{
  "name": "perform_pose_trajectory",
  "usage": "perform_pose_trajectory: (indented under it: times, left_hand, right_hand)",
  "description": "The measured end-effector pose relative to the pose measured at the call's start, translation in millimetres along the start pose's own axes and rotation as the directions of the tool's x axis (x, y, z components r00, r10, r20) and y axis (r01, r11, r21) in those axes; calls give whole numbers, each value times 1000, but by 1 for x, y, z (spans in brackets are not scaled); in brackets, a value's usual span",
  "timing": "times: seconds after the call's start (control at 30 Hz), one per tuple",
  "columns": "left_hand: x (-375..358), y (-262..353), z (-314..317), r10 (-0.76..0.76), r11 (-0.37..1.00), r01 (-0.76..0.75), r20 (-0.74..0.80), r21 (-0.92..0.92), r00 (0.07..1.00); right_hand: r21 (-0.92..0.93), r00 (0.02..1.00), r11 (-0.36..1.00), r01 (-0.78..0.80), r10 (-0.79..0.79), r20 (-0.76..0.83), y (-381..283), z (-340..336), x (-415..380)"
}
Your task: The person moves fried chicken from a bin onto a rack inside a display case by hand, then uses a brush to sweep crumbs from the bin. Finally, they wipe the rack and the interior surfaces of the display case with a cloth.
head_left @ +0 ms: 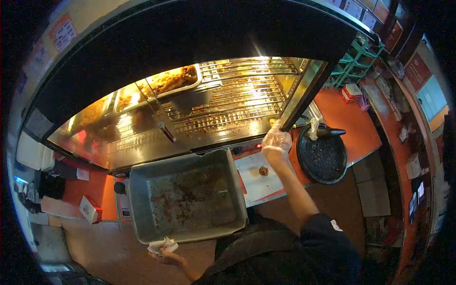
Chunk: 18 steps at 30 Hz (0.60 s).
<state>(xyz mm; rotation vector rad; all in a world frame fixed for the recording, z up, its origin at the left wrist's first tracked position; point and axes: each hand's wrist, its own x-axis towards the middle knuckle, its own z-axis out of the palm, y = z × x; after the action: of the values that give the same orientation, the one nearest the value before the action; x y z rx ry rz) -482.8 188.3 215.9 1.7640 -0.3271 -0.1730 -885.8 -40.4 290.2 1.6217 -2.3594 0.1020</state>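
Deep rectangular metal pan [187,197], grey, crumb-streaked and greasy, empty of food, held level below the warmer cabinet. Left hand [164,251] closed on its near rim through a crumpled white cloth [163,245]. Right hand [276,141], in a clear plastic glove, gripping the lower edge of the warmer's glass door [304,92]. Fried pieces in a lit tray [173,80] above wire racks [237,97]. Round black tray [323,159] on the orange counter [354,126].

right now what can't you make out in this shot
- Left hand, head view: fingers wrapped in a crumpled cloth at the pan rim, so its grip is hidden.
- Right hand: a clear glove and glare at the warmer door blur the fingertips.
- Food trays: glare washes out the contents.
- Wall signs: too small and warped to read.
- Small brown lump on the board: too small to identify.
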Motion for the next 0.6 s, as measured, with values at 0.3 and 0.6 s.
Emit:
perform_pose_trajectory:
  times: [0.3, 0.6]
  left_hand:
    - [8, 7, 9, 111, 994, -110, 64, -19, 992]
    - [7, 16, 19, 210, 977, -212, 73, 28, 975]
  right_hand:
    - [238, 986, 971, -6, -35, 165, 33, 57, 27]
    - [352, 965, 918, 180, -234, 116, -97, 12, 0]
